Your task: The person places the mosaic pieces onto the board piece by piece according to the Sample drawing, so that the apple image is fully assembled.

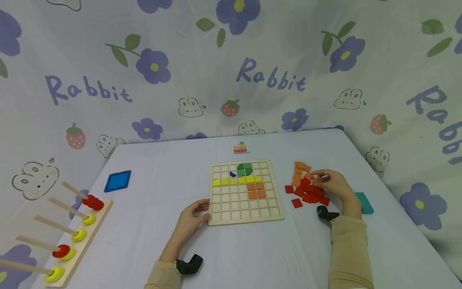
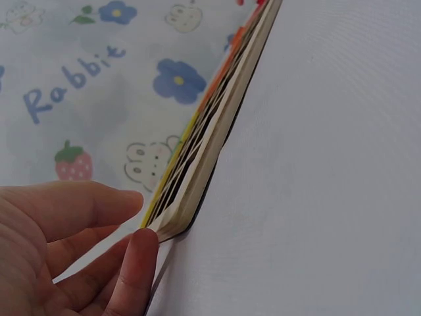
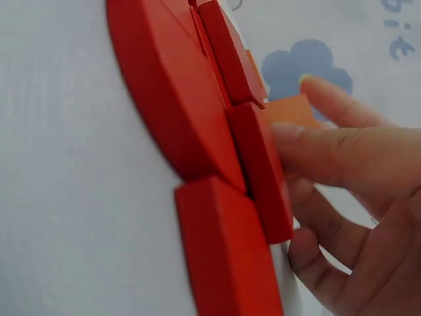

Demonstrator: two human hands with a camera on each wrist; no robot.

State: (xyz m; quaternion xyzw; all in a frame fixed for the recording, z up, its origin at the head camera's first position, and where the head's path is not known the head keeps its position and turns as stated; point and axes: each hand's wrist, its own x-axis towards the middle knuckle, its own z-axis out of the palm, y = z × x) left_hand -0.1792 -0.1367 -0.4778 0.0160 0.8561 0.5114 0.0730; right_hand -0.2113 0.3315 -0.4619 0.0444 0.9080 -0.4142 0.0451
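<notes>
A square wooden grid board (image 1: 231,204) lies at mid-table, holding orange squares (image 1: 256,190), a yellow row (image 1: 232,181), green pieces (image 1: 244,169) and a small blue piece (image 1: 232,174). My left hand (image 1: 192,218) touches the board's near-left edge; in the left wrist view, the fingertips (image 2: 141,247) meet the corner of the board (image 2: 191,204). Over a pile of orange and red pieces right of the board is my right hand (image 1: 333,185). In the right wrist view it pinches an orange square (image 3: 293,110) between thumb and finger, beside red pieces (image 3: 227,250).
A small picture card (image 1: 241,147) lies behind the board. At the left stand a wooden peg abacus (image 1: 86,237) with red and yellow rings and a blue tray (image 1: 117,181). A teal tray (image 1: 365,203) sits beyond the right forearm, near the table's right edge.
</notes>
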